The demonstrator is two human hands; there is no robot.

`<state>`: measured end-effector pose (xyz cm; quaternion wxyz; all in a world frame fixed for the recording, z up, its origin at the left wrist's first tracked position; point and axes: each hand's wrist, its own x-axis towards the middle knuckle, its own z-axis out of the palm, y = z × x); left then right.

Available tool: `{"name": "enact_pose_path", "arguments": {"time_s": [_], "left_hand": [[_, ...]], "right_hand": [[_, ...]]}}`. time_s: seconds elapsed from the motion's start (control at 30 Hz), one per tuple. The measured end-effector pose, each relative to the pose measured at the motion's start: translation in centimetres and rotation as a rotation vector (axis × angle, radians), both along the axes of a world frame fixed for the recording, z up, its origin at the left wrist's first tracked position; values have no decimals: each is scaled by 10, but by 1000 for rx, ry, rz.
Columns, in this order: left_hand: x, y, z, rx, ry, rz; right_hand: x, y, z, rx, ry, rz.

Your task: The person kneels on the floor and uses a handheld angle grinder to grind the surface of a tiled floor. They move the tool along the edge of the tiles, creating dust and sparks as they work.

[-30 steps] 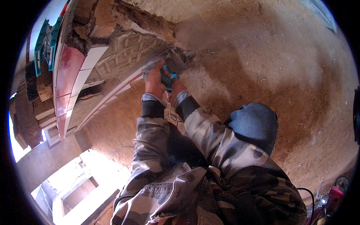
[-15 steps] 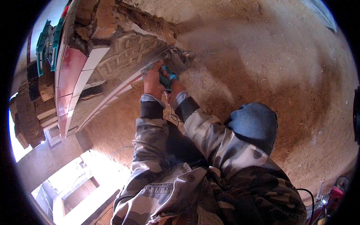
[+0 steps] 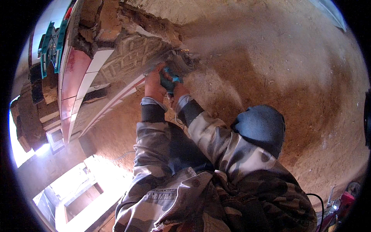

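Note:
Both my hands are wrapped round a teal angle grinder [image 3: 167, 80], whose front end is blurred by dust. My left hand [image 3: 155, 85] grips it on the left side, close to the wall. My right hand [image 3: 180, 92] holds its rear part from the right. A small orange glint of sparks [image 3: 186, 50] shows beyond the tool's front. The grinder is at the end of a strip of white and red tiles [image 3: 116, 101], beside wall mortar [image 3: 125, 54] with a ridged pattern. The disc itself I cannot make out.
Broken brickwork [image 3: 110, 23] juts out at the upper left, above pink and white tiles [image 3: 73, 77]. A green folding frame [image 3: 50, 48] stands beyond them. Dust hangs over the dirt floor [image 3: 270, 69]. A dark cap [image 3: 261, 129] is by my right arm. Red equipment [image 3: 344, 207] lies at the lower right.
My hands and the grinder have shifted slightly left along the wall. Orange sparks now show at the front, and the dust around it is thicker.

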<state>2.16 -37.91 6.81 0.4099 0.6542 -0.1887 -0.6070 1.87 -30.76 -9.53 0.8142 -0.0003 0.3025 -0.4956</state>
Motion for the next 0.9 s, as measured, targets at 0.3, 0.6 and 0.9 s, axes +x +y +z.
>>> {"name": "enact_pose_path", "arguments": {"time_s": [0.3,0.6,0.9], "left_hand": [[29,2,-1,-15,66,14],[16,0,13,16,71,-44],[26,-3,2,37,33,-22]], "right_hand": [[-21,-5,103,642,-204,-74],[13,-1,25,69,302,37],[-18,0,80,530,-309,71]]}}
